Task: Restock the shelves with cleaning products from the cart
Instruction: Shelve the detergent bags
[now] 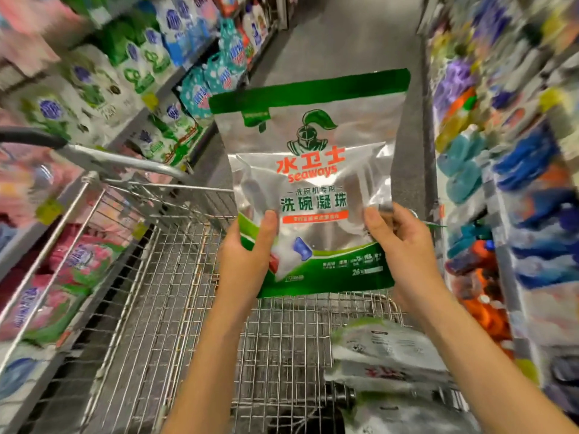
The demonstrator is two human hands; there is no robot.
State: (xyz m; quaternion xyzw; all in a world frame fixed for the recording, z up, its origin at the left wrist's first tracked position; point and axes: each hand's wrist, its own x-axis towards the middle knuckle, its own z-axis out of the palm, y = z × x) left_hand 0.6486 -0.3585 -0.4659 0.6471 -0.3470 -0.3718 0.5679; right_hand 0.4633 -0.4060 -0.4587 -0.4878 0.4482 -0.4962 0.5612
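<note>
The pouch [313, 186] was a silver and green stand-up bag of dishwasher pods, and it was held upright in the air above the cart [175, 277], its printed face toward the camera. It looked like a soft foil bag: the upper part was flat and a little wrinkled, while the lower part bulged where the pods sat, so I judged most of the weight to be low in it. It was probably light, but the glossy film could slip, and the loose pods could shift if the bag were tilted. The left hand [247, 249] pinched the lower left edge with the thumb on the front, and the right hand [404, 242] gripped the lower right edge in the same way. Holding the full lower part seemed wise, because the flat top would fold over. More pouches [385, 358] of a similar kind lay at the near right of the cart. Shelves [103, 98] full of blurred cleaning products stood on both sides of the aisle.
</note>
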